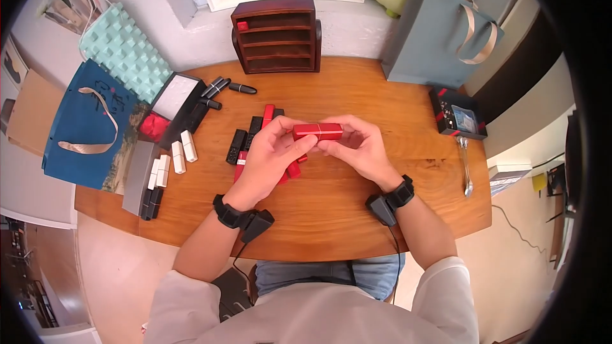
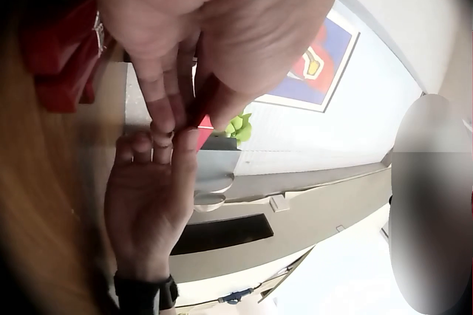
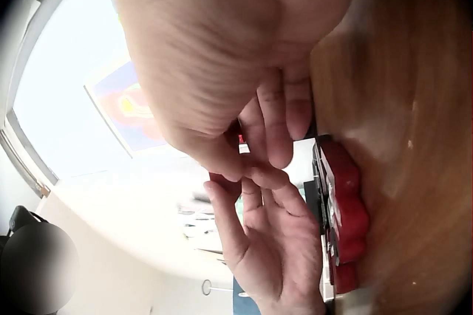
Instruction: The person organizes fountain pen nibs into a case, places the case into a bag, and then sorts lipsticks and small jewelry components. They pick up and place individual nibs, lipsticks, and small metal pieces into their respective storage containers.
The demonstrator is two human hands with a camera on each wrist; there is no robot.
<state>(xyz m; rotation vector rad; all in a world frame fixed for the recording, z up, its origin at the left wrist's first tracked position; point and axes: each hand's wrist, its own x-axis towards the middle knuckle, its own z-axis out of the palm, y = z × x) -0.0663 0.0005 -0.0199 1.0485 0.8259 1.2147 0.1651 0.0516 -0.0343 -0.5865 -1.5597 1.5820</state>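
Above the table's middle, a red lipstick tube (image 1: pixel 325 129) with a thin shiny band is held level between both hands. My left hand (image 1: pixel 271 156) pinches its left end between thumb and fingers. At the other end, my right hand (image 1: pixel 362 145) grips it the same way. Both thumbs lie along its near side. In the left wrist view only a sliver of the red tube (image 2: pixel 205 129) shows between the fingers. Beneath and beside the left hand lie several red and black lipsticks (image 1: pixel 238 140), partly covered by that hand.
A dark wooden shelf rack (image 1: pixel 275 43) stands at the back, with a small red item (image 1: pixel 242 25) on an upper tier. White tubes (image 1: pixel 189 145) and black tubes (image 1: pixel 243 88) lie left. A grey bag (image 1: pixel 417 41), black box (image 1: pixel 456 113) and metal spoon (image 1: pixel 466 165) are right.
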